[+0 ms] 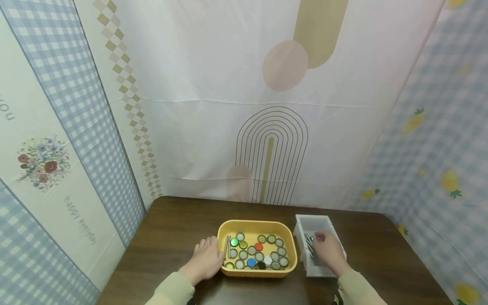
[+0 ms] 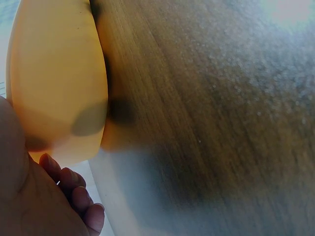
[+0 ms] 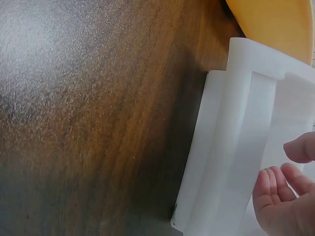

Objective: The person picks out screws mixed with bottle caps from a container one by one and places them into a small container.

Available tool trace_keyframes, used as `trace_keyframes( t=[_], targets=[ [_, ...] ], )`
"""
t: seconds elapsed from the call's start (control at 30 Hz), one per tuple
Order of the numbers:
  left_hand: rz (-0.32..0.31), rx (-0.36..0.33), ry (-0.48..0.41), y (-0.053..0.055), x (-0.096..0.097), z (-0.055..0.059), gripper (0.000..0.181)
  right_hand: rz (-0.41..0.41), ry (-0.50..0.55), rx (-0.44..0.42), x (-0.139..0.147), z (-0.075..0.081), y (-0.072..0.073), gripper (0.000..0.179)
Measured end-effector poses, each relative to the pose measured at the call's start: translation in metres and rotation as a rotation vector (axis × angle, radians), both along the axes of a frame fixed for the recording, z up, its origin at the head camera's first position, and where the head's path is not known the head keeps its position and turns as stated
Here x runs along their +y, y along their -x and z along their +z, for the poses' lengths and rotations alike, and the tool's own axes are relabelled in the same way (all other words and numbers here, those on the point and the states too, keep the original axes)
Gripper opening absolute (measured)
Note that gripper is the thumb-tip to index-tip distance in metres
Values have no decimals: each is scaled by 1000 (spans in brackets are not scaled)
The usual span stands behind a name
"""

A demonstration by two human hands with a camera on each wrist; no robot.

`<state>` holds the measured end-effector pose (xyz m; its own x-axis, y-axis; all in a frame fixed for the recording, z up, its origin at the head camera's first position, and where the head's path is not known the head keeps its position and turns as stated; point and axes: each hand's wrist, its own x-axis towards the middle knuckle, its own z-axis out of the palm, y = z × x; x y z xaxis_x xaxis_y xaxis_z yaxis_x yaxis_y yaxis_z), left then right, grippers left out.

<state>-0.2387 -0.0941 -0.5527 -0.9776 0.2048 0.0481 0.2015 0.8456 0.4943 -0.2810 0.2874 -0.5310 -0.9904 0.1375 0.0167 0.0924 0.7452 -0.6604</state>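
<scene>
A yellow plastic basin (image 1: 259, 273) holds many bottle caps (image 1: 251, 250), mostly with their pale undersides showing, and a few long thin metal pieces (image 1: 227, 247) at its left end. My left hand (image 1: 207, 258) rests against the basin's left side, its fingers relaxed along the outer wall. To the right, a white plastic bin (image 1: 312, 219) contains a pile of shiny metal pieces (image 1: 309, 242), too small to name surely. Inside that bin is my right hand (image 1: 328, 250). Its fingers bend loosely, with a gap before the thumb (image 3: 299, 147) and nothing visible between them.
Basin and bin stand side by side on a dark brown wooden table (image 1: 179, 224). A narrow strip of tabletop separates them. Behind the table hangs a patterned white cloth (image 1: 198, 140), with checked cloths at both sides.
</scene>
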Motion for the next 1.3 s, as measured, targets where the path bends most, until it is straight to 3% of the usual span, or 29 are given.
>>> trace_keyframes(
  t=[0.23,0.53,0.67,0.83,0.97,1.17,1.3],
  targets=[
    [4,0,-8,0,0,2,16,-7,29,10,-1,5,5,40],
    [16,10,2,3,0,-2,17,21,90,19,-18,25,14,52],
    [33,-14,12,3,1,3,16,53,140,7,-30,34,17,62],
    [36,-33,19,3,1,4,17,99,217,20,-61,41,22,60],
    [35,-15,16,4,1,3,17,174,254,21,-98,37,27,52],
    [39,-29,9,6,4,1,18,388,365,-107,-153,28,21,45],
    [33,-16,8,6,7,2,19,441,339,-166,-181,21,17,34]
  ],
)
